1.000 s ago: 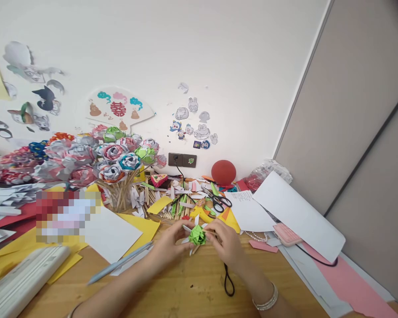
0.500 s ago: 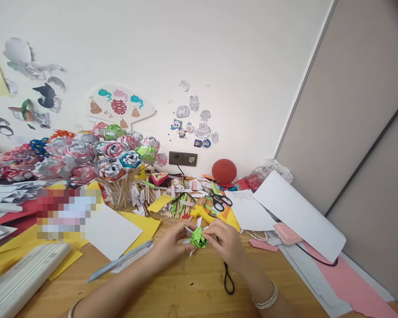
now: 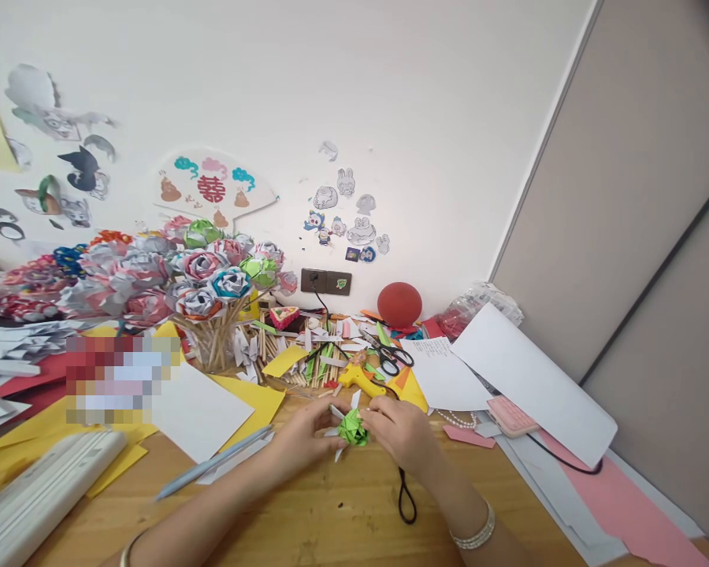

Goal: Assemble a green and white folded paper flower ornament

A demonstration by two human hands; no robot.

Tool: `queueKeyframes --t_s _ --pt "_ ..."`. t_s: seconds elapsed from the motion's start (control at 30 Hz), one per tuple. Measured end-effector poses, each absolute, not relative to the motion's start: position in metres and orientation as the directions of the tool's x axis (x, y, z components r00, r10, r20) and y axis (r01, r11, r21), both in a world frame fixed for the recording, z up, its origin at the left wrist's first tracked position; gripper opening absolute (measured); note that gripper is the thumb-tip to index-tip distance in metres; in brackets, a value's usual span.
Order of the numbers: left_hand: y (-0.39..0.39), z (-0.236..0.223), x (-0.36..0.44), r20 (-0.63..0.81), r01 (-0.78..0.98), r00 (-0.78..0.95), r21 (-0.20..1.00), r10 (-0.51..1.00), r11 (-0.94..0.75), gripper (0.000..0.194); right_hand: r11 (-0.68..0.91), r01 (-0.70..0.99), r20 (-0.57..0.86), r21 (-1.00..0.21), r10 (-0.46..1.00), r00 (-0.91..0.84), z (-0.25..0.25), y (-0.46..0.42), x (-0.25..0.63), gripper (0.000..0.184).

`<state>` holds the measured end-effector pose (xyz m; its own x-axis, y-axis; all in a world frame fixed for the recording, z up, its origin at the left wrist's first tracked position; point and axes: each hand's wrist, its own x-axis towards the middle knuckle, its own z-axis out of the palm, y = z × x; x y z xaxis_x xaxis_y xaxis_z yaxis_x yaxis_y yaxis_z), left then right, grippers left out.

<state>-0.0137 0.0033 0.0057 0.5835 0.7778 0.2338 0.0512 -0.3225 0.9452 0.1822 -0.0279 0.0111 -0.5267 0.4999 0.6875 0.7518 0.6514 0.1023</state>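
A small green and white folded paper flower is held between both hands just above the wooden table. My left hand pinches its left side with fingers closed round it. My right hand closes on its right side, a bracelet on that wrist. White paper points stick out from the green folds. A black cord loop lies on the table under the right wrist.
A bunch of paper roses on sticks stands at the back left. Scissors, a yellow glue gun, wooden sticks and paper scraps lie behind the hands. A pen, white and yellow sheets, a red ball and a pink phone surround them.
Both hands have shifted slightly nearer with the flower, and my right fingers have closed further over its right side. The view has tilted a little.
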Motion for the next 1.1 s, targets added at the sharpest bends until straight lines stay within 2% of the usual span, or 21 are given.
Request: queueKeyframes --t_s 0.27,0.5,0.77,1.1 --pt "0.002 0.008 -0.013 0.238 0.055 0.585 0.942 0.775 -0.331 0.031 0.647 0.747 0.725 0.15 0.442 -0.528 0.011 -0.03 0.182 0.021" --pt "-0.001 0.01 -0.013 0.21 0.072 0.613 0.945 0.761 -0.319 0.031 0.614 0.751 0.704 0.244 0.42 -0.572 0.014 -0.03 0.184 0.025" --pt "-0.003 0.013 -0.013 0.233 0.154 0.591 0.907 0.772 -0.391 0.031 0.594 0.778 0.717 0.202 0.451 -0.531 0.011 -0.028 0.182 0.021" --pt "-0.006 0.018 -0.012 0.263 0.208 0.556 0.875 0.789 -0.438 0.031 0.64 0.766 0.746 0.051 0.486 -0.456 0.008 -0.026 0.182 0.015"
